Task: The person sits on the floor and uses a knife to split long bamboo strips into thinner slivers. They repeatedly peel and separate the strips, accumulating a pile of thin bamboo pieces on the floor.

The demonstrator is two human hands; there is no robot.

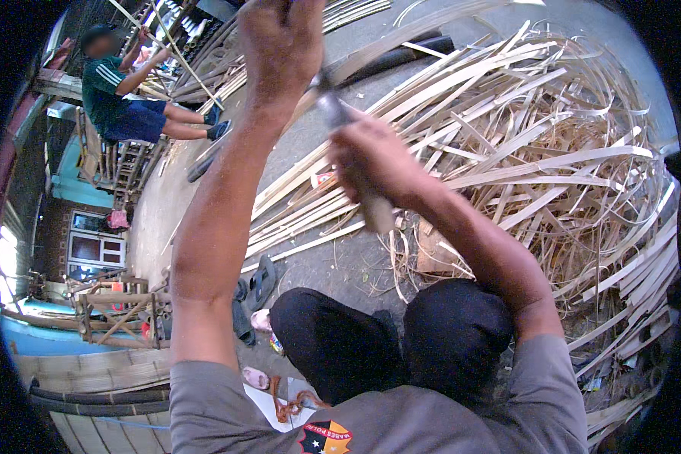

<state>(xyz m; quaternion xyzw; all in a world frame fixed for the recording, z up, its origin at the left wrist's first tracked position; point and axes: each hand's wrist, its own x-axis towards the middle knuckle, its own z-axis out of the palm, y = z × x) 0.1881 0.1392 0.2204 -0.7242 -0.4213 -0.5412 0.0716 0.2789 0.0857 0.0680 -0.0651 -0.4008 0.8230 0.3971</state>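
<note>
My right hand [374, 163] is closed around the pale handle of a knife [337, 112]; its metal blade points up and is smeared by motion. The blade is at a long, curved bamboo strip [408, 32] that runs from the upper right toward my left wrist. My left hand [284, 53] is raised at the top edge with its back toward me. It is closed, apparently on the bamboo strip, though the fingers are mostly hidden. Below both hands, split bamboo strips [303, 204] lie on the floor.
A tangled heap of bamboo strips and shavings [567, 129] fills the right side. Dark poles [393, 60] lie beyond. A brown block [435, 250] is near my knee, with a dark sandal [263, 280] to the left. A co-worker [117, 98] sits far left, holding a long strip.
</note>
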